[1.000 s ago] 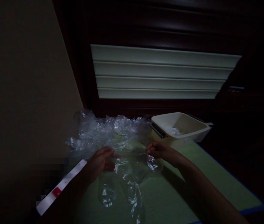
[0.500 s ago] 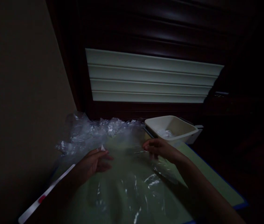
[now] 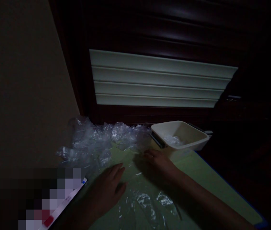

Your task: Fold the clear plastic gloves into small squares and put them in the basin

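My left hand [image 3: 112,185] is over the near part of a green mat [image 3: 218,182], fingers stretched out and thumb apart, with nothing gripped. Farther forward, my right hand [image 3: 159,161] is low over the mat just in front of a cream bin; its fingers point left and look loosely extended, though the light is dim. Thin clear plastic film [image 3: 147,204] lies on the mat below and between the two hands, with shiny creases. A heap of crumpled clear plastic [image 3: 87,137] rests at the mat's back left.
The cream bin [image 3: 194,140] with dark side handles stands at the back right, some clear plastic [image 3: 173,140] inside. At the left is a white strip-like edge [image 3: 63,204] with a red mark, partly pixelated. A dark wooden panel with pale slats [image 3: 159,80] rises behind.
My right hand has lowered to the mat from its pinch on the clear plastic. My left hand has moved right and nearer, palm turned down. The film lies lower and flatter.
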`<state>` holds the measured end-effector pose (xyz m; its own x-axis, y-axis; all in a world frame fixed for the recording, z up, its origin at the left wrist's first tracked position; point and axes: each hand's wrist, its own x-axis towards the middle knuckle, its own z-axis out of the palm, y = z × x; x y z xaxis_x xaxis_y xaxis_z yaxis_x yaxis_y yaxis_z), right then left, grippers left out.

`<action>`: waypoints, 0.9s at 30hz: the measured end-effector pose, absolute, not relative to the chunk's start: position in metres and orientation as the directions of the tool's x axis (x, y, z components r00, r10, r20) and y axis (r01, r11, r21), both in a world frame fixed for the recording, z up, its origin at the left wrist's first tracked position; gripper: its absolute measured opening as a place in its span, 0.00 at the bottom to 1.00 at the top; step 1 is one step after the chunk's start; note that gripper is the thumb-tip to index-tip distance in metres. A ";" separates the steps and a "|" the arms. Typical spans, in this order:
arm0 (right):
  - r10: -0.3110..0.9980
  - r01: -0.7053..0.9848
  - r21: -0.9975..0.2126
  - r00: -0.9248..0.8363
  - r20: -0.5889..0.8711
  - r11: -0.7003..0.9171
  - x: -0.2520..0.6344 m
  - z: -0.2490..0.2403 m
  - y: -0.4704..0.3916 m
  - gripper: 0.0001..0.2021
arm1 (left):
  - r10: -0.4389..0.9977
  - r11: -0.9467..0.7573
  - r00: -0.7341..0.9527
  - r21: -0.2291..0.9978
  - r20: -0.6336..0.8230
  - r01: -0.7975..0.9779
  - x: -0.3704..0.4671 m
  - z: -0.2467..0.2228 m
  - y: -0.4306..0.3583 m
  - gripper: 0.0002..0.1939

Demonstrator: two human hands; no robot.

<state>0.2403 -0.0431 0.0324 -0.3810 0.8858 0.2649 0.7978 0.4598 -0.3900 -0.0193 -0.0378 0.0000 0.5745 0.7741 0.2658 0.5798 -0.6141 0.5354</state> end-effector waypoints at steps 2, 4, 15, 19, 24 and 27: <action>0.870 0.787 -0.373 -0.417 0.263 0.491 0.230 0.030 -0.055 0.18 | 0.656 -0.749 0.724 0.305 0.215 0.588 -0.019 -0.009 -0.041 0.27; 0.818 0.739 -0.353 -0.531 0.219 0.574 0.224 0.021 -0.064 0.26 | 0.610 -0.792 0.776 0.164 0.160 0.589 -0.021 -0.015 -0.041 0.30; 0.842 0.807 -0.242 -0.526 0.123 0.539 0.286 -0.008 -0.086 0.30 | 0.606 -0.795 0.784 0.102 0.136 0.598 -0.023 -0.015 -0.037 0.30; 0.864 0.830 -0.243 -0.474 0.166 0.502 0.301 -0.013 -0.095 0.29 | 0.605 -0.796 0.783 0.130 0.146 0.591 -0.023 -0.016 -0.037 0.30; 0.878 0.859 -0.201 -0.436 0.197 0.471 0.280 0.011 -0.099 0.28 | 0.631 -0.775 0.770 0.131 0.096 0.619 -0.022 -0.011 -0.039 0.31; 0.824 0.789 -0.240 -0.532 0.194 0.566 0.250 0.030 -0.098 0.22 | 0.635 -0.772 0.759 0.136 0.142 0.620 -0.020 -0.013 -0.040 0.31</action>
<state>0.2505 -0.0982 0.0304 -0.5319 0.8243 0.1938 0.7889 0.5656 -0.2404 -0.0200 -0.0399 -0.0127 0.7594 0.6350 0.1417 0.6204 -0.7723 0.1363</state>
